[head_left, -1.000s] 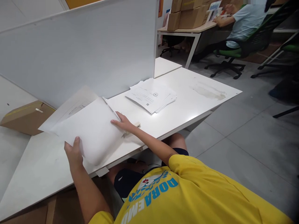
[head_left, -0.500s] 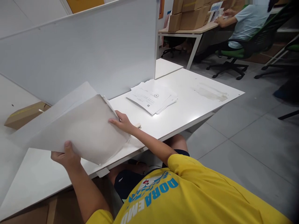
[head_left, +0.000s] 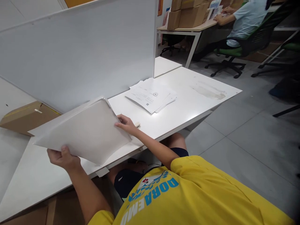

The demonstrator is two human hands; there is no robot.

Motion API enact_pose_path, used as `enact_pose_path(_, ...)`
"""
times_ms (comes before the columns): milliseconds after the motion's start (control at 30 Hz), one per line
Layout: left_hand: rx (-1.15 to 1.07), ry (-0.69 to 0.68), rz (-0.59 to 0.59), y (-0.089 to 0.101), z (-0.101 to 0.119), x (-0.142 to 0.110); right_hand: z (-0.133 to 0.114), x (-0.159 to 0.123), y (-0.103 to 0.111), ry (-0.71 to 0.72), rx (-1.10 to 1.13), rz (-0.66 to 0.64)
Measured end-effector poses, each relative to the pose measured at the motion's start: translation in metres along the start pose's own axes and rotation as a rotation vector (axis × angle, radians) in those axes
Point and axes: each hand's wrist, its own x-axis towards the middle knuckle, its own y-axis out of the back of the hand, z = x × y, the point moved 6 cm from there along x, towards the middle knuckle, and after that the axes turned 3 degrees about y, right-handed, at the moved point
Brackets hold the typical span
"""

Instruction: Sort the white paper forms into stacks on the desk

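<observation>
Between my hands is a stack of white paper sheets (head_left: 82,131), blank on the side facing me and tilted over the white desk (head_left: 182,109). My left hand (head_left: 63,157) grips the stack's near left edge, thumb on top and fingers underneath. At the right edge, my right hand (head_left: 125,124) is closed on the sheets, its thumb toward me. A small pale object, perhaps a stapler (head_left: 138,125), lies just beyond my right wrist, partly hidden by it. Farther right, a loose pile of printed papers (head_left: 151,95) rests on the desk, a round emblem on its top sheet.
A white divider panel (head_left: 93,50) stands along the desk's back. An open-looking cardboard box (head_left: 30,117) is at the left. Beyond, a person in a light blue shirt (head_left: 248,22) sits at another desk with cardboard boxes (head_left: 192,15).
The stack has come down lower and its fanned rear sheets have drawn closer together. Both hands keep hold of it; my left hand has shifted slightly left, my right slightly right and down.
</observation>
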Motion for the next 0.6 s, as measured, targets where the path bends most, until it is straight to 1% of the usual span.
enact_pose_path(67,0.031,0.018,-0.044,-0.003,-0.004,-0.004,0.008,-0.010,-0.001,-0.046,0.009,0.009)
enact_pose_path(133,0.007,0.043,-0.083,-0.005,-0.008,-0.009,0.013,-0.016,-0.002,-0.076,-0.005,0.033)
enact_pose_path(233,-0.073,0.117,-0.094,-0.003,-0.015,-0.018,0.011,-0.018,-0.001,-0.076,-0.036,0.071)
enact_pose_path(300,-0.050,0.204,-0.100,0.001,-0.022,-0.025,0.006,-0.017,-0.001,-0.064,-0.048,0.061)
enact_pose_path(400,0.051,0.359,-0.138,0.007,-0.031,-0.039,0.001,-0.017,0.000,-0.076,-0.036,0.006)
enact_pose_path(467,0.102,0.433,-0.147,0.010,-0.032,-0.047,-0.001,-0.019,0.000,-0.116,0.008,-0.050)
enact_pose_path(533,0.123,0.453,-0.141,0.010,-0.026,-0.050,-0.005,-0.023,0.001,-0.156,0.058,-0.118)
enact_pose_path(600,0.117,0.425,-0.132,0.007,-0.015,-0.047,-0.013,-0.027,0.005,-0.171,0.080,-0.209)
